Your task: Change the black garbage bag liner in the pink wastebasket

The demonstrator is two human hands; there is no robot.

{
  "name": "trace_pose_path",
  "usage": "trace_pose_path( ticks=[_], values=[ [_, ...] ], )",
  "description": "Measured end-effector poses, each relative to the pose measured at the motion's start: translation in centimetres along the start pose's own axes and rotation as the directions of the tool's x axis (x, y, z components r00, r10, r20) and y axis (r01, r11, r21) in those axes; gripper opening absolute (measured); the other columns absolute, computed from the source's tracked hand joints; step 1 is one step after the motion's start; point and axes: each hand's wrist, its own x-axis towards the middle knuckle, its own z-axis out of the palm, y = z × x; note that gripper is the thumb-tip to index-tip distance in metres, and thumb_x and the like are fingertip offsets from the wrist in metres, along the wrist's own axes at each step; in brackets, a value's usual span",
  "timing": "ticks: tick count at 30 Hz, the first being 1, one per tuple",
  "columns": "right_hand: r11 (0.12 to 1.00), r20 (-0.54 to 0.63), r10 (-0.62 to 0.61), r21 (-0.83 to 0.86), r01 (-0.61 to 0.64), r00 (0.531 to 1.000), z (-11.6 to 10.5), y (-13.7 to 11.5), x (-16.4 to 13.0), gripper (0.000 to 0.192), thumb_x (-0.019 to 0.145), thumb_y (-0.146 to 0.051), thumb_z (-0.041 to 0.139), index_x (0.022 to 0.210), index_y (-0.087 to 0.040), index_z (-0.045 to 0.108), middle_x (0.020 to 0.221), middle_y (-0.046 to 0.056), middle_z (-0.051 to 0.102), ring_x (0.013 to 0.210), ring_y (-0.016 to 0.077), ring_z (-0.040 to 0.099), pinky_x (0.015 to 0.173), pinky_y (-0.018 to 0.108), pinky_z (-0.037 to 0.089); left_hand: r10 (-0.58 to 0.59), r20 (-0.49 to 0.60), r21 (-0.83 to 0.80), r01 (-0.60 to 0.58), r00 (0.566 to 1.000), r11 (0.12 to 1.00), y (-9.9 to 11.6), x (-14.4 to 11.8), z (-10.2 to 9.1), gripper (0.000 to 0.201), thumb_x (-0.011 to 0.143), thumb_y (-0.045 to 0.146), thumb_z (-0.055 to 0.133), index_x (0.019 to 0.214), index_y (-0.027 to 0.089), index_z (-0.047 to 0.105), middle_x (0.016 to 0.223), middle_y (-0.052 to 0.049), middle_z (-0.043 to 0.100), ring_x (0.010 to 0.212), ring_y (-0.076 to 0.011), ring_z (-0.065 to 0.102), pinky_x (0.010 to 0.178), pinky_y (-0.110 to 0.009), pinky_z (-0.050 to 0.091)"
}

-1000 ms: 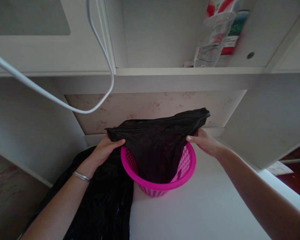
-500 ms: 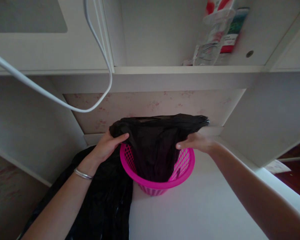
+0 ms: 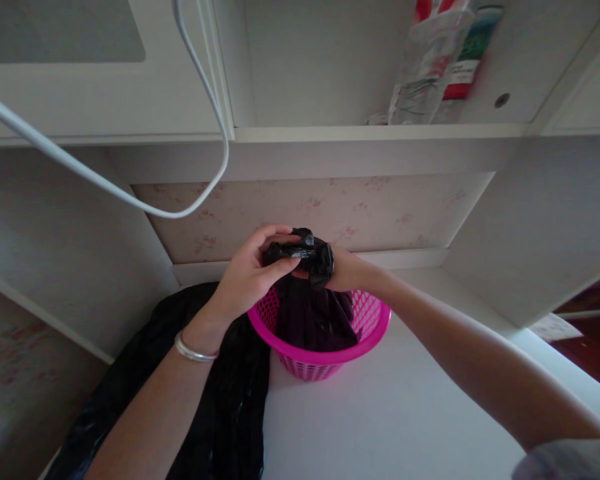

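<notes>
Above our hands, a white cable (image 3: 130, 197) sagged in a loop from the upper cupboard, and a shelf (image 3: 380, 131) ran across. On that shelf, up and to the right of our hands, a clear bottle (image 3: 423, 73) leaned beside a red and green package (image 3: 467, 57). Behind our hands was a pale wall panel with a faint floral print (image 3: 380, 213). Beneath our left forearm a sheet of black plastic (image 3: 230, 400) lay spread over the left edge of the white desk (image 3: 390, 420), touching the side of a pink basket (image 3: 330, 357). Nothing stood between us and the basket.

The basket sat on the desk directly under our hands. A black bag (image 3: 310, 307) hung down into it, filling most of the inside, with the pink mesh showing on either side. The bag's top was bunched into a tight knot of plastic held just above the rim, between both hands.

Our left hand (image 3: 250, 273) came in from the lower left, wrist bent upward, a silver bangle (image 3: 195, 350) around the wrist. Its fingers were curled shut around the gathered top, thumb pressed on the near side. Our right hand (image 3: 345, 272) reached in from the lower right, forearm stretched long across the desk. It met the bunch from the other side and gripped it, with its fingers mostly hidden behind the plastic.
</notes>
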Motion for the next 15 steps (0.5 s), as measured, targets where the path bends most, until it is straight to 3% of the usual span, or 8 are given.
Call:
trace_pose_path(
  ticks=[3, 6, 11, 15],
  values=[
    [0.995, 0.012, 0.002, -0.101, -0.001, 1.0, -1.4, 0.0, -0.3, 0.03, 0.089, -0.033, 0.065, 0.118, -0.026, 0.073, 0.117, 0.002, 0.077, 0.111, 0.0284, 0.07, 0.105, 0.043, 0.051, -0.013, -0.132, 0.13, 0.03, 0.991, 0.991, -1.1, -2.4, -0.9, 0.053, 0.082, 0.033, 0.081, 0.13, 0.024, 0.059, 0.132, -0.008, 0.067, 0.122, -0.027, 0.063, 0.109, -0.042, 0.046],
    [0.987, 0.044, 0.039, -0.157, -0.031, 0.998, -2.2, -0.7, -0.4, 0.024, 0.088, -0.032, 0.067, 0.109, -0.028, 0.076, 0.103, 0.001, 0.08, 0.1, 0.029, 0.073, 0.096, 0.042, 0.055, -0.031, -0.25, 0.346, 0.119, 0.968, 0.931, -3.1, -4.7, -1.7, 0.044, 0.09, 0.038, 0.072, 0.129, 0.024, 0.06, 0.132, -0.01, 0.067, 0.123, -0.0282, 0.062, 0.112, -0.045, 0.042],
    [0.968, 0.051, 0.048, -0.248, -0.034, 0.998, -3.1, -2.7, -0.3, 0.017, 0.079, -0.019, 0.07, 0.093, -0.023, 0.079, 0.082, 0.004, 0.078, 0.086, 0.0287, 0.074, 0.087, 0.039, 0.057, -0.11, -0.238, 0.465, 0.212, 0.965, 0.86, -5.1, -6.0, -1.6, 0.031, 0.098, 0.037, 0.056, 0.123, 0.023, 0.065, 0.126, -0.01, 0.07, 0.123, -0.0308, 0.062, 0.111, -0.047, 0.039],
    [0.946, -0.033, -0.052, -0.321, 0.039, 0.998, -4.4, -4.4, 0.1, 0.01, 0.078, -0.018, 0.072, 0.086, -0.022, 0.078, 0.085, 0.004, 0.079, 0.097, 0.0312, 0.073, 0.094, 0.041, 0.056, -0.111, -0.28, 0.47, 0.237, 0.953, 0.85, -5.0, -5.8, -1.2, 0.035, 0.1, 0.043, 0.049, 0.122, 0.02, 0.064, 0.124, -0.011, 0.07, 0.12, -0.0304, 0.062, 0.108, -0.045, 0.04]
  ],
)
